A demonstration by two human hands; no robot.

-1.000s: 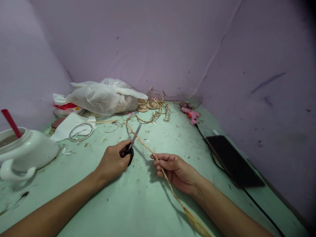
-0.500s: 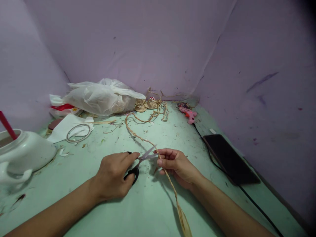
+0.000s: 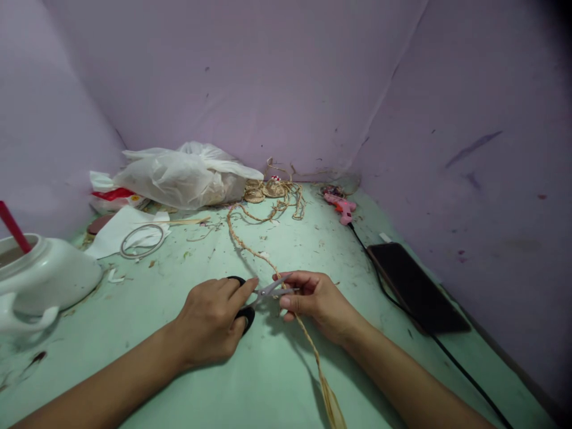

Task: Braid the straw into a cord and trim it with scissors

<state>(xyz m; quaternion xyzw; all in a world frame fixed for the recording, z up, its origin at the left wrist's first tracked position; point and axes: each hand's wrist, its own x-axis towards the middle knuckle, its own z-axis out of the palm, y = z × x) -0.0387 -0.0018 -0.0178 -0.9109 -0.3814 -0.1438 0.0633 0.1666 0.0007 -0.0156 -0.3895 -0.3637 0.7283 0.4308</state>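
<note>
My left hand [image 3: 217,319] is closed on the black handles of a pair of scissors [image 3: 264,292], thumb and fingers in the loops. The scissors' blades are partly apart and reach to the twisted tan cord [image 3: 255,253], right by my other fingertips. My right hand [image 3: 313,301] pinches this cord between thumb and fingers. From there the cord runs away toward the back of the table, and on the near side it widens into a loose, flat fibre end [image 3: 331,402] at the bottom edge.
At the back lie a white plastic bag [image 3: 179,176] and coiled cord pieces [image 3: 273,188]. A pink glue gun [image 3: 342,207] and a dark phone or tablet [image 3: 415,289] with a black cable are on the right. Left are a white teapot-like pot [image 3: 58,277] and a ring of tape [image 3: 142,241].
The scissors have moved right, so their blades now reach across the cord at my right fingertips. Their blades look a little closer together. My right hand has shifted slightly left.
</note>
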